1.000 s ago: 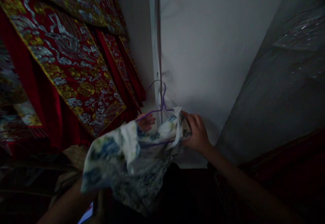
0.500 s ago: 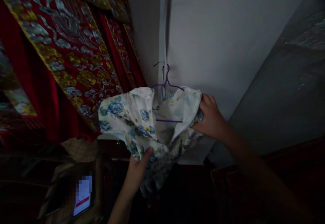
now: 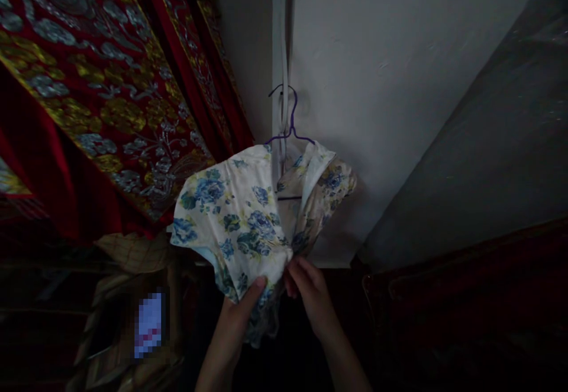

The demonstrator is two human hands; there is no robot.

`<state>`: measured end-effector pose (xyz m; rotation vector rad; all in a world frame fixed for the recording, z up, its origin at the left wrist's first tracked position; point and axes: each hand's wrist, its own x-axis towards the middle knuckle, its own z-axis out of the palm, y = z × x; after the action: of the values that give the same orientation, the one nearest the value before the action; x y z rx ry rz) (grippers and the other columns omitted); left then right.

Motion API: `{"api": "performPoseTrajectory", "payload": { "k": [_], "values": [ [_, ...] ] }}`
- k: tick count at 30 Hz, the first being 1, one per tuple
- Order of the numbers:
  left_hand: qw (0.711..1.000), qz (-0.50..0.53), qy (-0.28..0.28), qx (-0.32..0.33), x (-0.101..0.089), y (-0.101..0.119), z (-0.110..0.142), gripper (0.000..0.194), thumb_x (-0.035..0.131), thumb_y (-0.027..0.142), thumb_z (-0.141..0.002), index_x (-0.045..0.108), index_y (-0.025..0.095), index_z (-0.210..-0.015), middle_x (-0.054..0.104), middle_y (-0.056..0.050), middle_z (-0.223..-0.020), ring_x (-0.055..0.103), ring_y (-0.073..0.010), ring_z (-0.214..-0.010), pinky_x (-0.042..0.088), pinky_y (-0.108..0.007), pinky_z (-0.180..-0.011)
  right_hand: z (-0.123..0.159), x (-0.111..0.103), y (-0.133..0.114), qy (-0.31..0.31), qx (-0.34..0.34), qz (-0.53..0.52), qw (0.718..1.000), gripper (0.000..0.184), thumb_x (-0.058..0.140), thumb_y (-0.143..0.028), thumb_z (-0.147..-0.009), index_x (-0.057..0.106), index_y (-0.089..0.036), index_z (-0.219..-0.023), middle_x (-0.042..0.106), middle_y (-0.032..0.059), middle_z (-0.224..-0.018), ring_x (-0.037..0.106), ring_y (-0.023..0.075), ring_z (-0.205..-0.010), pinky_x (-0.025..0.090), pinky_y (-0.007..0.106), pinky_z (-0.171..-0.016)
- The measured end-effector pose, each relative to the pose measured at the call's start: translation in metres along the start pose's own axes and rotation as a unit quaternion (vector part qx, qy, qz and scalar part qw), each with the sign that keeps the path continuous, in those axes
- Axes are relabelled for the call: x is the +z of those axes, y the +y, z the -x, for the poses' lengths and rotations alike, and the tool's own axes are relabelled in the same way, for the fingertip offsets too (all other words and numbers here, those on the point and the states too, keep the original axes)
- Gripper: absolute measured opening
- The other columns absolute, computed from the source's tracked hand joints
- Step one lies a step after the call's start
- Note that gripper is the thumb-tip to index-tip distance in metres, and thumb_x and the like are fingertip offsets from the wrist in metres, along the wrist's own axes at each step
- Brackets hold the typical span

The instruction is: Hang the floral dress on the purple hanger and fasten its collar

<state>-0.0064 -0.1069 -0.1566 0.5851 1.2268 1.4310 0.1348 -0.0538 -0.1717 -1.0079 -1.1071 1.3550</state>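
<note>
A white short-sleeved shirt (image 3: 248, 214) with blue flowers hangs on a purple wire hanger (image 3: 293, 113). The hanger's hook is caught on a pale strap (image 3: 284, 37) that runs down the wall corner. My left hand (image 3: 242, 309) grips the lower front of the shirt, its thumb on the outer face and its other fingers hidden behind the cloth. At the bottom of the neck opening, my right hand (image 3: 308, 291) pinches the front edge with bent fingers. The collar stands open, and the hanger's lower bar shows inside it.
Red cloth (image 3: 102, 102) with gold and silver embroidery hangs on the left. Below it, a lit phone (image 3: 149, 324) lies on a wooden chair or stool (image 3: 171, 303) beside a beige checked cloth (image 3: 133, 251). A white wall (image 3: 377, 72) rises behind the shirt. The lower right is dark.
My right hand has let go of the shirt's shoulder on the right and moved down to the front edge. That shoulder now hangs loose. My left hand keeps its grip.
</note>
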Motion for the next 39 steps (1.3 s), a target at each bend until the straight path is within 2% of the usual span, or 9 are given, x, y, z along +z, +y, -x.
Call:
{"api": "performPoseTrajectory", "payload": {
  "k": [11, 17, 20, 23, 25, 28, 30, 35, 39],
  "values": [
    [0.999, -0.023, -0.018, -0.032, 0.008, 0.009, 0.016, 0.073, 0.086, 0.047, -0.071, 0.062, 0.018, -0.134, 0.069, -0.012, -0.133, 0.057, -0.0326, -0.135, 0.033, -0.048, -0.123, 0.021, -0.006, -0.009, -0.026, 0.034, -0.051, 0.998, 0.046, 0.067, -0.064, -0.082, 0.063, -0.019, -0.091, 0.053, -0.0032, -0.065, 0.043, 0.0105, -0.054, 0.036, 0.024, -0.051],
    [0.996, -0.081, -0.005, -0.028, 0.004, 0.011, 0.005, 0.064, 0.084, 0.049, -0.071, 0.068, 0.018, -0.124, 0.072, -0.013, -0.125, 0.06, -0.0347, -0.13, 0.037, -0.051, -0.12, 0.017, -0.012, -0.014, -0.028, 0.048, -0.044, 0.997, 0.035, 0.062, -0.052, -0.08, 0.056, -0.019, -0.071, 0.044, -0.0059, -0.051, 0.035, 0.0092, -0.047, 0.03, 0.024, -0.049],
    [0.977, -0.145, 0.114, 0.109, 0.0, -0.002, -0.01, 0.068, 0.081, 0.049, -0.072, 0.064, 0.016, -0.129, 0.069, -0.015, -0.123, 0.062, -0.0359, -0.124, 0.045, -0.054, -0.111, 0.013, -0.022, -0.018, -0.031, 0.04, -0.024, 0.998, 0.03, 0.057, -0.042, -0.076, 0.046, -0.022, -0.057, 0.042, -0.0056, -0.046, 0.035, 0.0086, -0.045, 0.029, 0.024, -0.048],
    [0.875, -0.243, 0.251, 0.334, 0.002, -0.023, -0.02, 0.075, 0.078, 0.043, -0.074, 0.053, 0.018, -0.141, 0.055, -0.017, -0.139, 0.052, -0.0347, -0.131, 0.043, -0.053, -0.111, 0.013, -0.027, -0.021, -0.021, 0.049, -0.003, 0.999, 0.028, 0.055, -0.04, -0.074, 0.049, -0.021, -0.055, 0.046, -0.0043, -0.045, 0.039, 0.009, -0.043, 0.03, 0.024, -0.047],
    [0.839, -0.298, 0.203, 0.407, 0.009, -0.035, -0.02, 0.064, 0.075, 0.036, -0.077, 0.057, 0.019, -0.136, 0.055, -0.015, -0.138, 0.052, -0.0329, -0.13, 0.043, -0.05, -0.11, 0.015, -0.025, -0.022, -0.029, 0.062, 0.007, 0.998, 0.027, 0.056, -0.041, -0.074, 0.052, -0.02, -0.056, 0.047, -0.0043, -0.043, 0.039, 0.0089, -0.04, 0.03, 0.023, -0.045],
    [0.878, -0.333, -0.034, 0.344, 0.024, -0.042, -0.018, 0.034, 0.061, 0.022, -0.083, 0.067, 0.019, -0.117, 0.071, -0.009, -0.11, 0.066, -0.0256, -0.106, 0.051, -0.04, -0.097, 0.021, -0.014, -0.02, -0.043, 0.077, 0.008, 0.996, 0.027, 0.057, -0.041, -0.072, 0.054, -0.02, -0.054, 0.045, -0.005, -0.042, 0.039, 0.0081, -0.037, 0.028, 0.023, -0.042],
    [0.891, -0.332, -0.123, 0.283, 0.032, -0.039, -0.018, 0.026, 0.053, 0.016, -0.085, 0.068, 0.019, -0.106, 0.073, -0.005, -0.095, 0.069, -0.0212, -0.089, 0.054, -0.033, -0.084, 0.025, -0.008, -0.018, -0.046, 0.084, 0.005, 0.995, 0.027, 0.056, -0.041, -0.071, 0.055, -0.02, -0.053, 0.046, -0.0046, -0.042, 0.04, 0.0081, -0.035, 0.028, 0.022, -0.04],
    [0.872, -0.355, -0.131, 0.312, 0.038, -0.038, -0.024, 0.011, 0.051, 0.016, -0.085, 0.058, 0.02, -0.077, 0.063, -0.001, -0.076, 0.061, -0.0175, -0.074, 0.048, -0.027, -0.07, 0.011, -0.008, -0.033, -0.013, 0.076, -0.003, 0.997, 0.027, 0.056, -0.04, -0.07, 0.06, -0.018, -0.055, 0.047, -0.0041, -0.036, 0.041, 0.0083, -0.031, 0.027, 0.021, -0.037],
    [0.809, -0.49, -0.175, 0.272, 0.043, -0.04, -0.019, 0.019, 0.046, 0.005, -0.084, 0.058, 0.02, -0.081, 0.064, -0.004, -0.08, 0.063, -0.0191, -0.075, 0.047, -0.028, -0.069, -0.042, -0.006, -0.103, 0.066, -0.013, -0.038, 0.997, 0.027, 0.061, -0.041, -0.067, 0.06, -0.018, -0.055, 0.05, -0.0035, -0.038, 0.04, 0.0066, -0.032, 0.023, 0.019, -0.035]
  ]
}}
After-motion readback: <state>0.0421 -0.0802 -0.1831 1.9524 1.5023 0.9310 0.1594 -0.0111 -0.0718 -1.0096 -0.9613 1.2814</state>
